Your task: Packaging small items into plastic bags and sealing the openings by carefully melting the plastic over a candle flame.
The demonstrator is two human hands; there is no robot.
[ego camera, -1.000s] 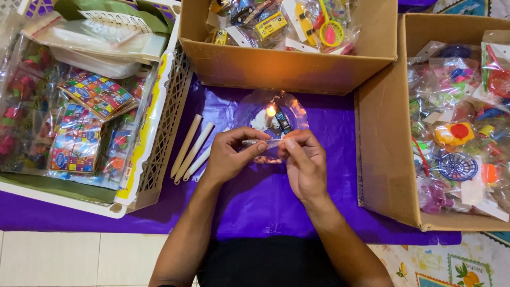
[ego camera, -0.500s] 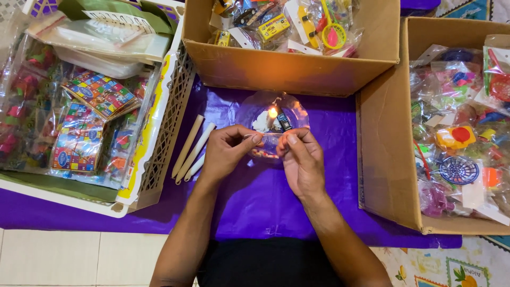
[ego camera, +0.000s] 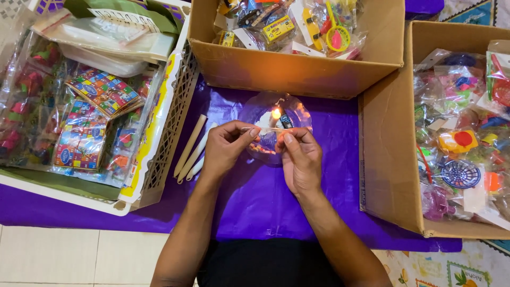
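Both the left hand (ego camera: 226, 148) and right hand (ego camera: 300, 159) pinch a clear bag (ego camera: 268, 129) mid-frame; held too near the candle flame (ego camera: 275, 113), it could scorch.

You are looking almost straight down from a single head-worn camera, close over your own forearms, which enter from the bottom edge and meet at mid-frame. The purple cloth (ego camera: 255, 196) fills the centre. A white lattice crate (ego camera: 170, 127) runs off the left edge, one cardboard box (ego camera: 297, 69) off the top, another cardboard box (ego camera: 388, 175) off the right. A strip of tiled floor (ego camera: 69, 255) shows at lower left.
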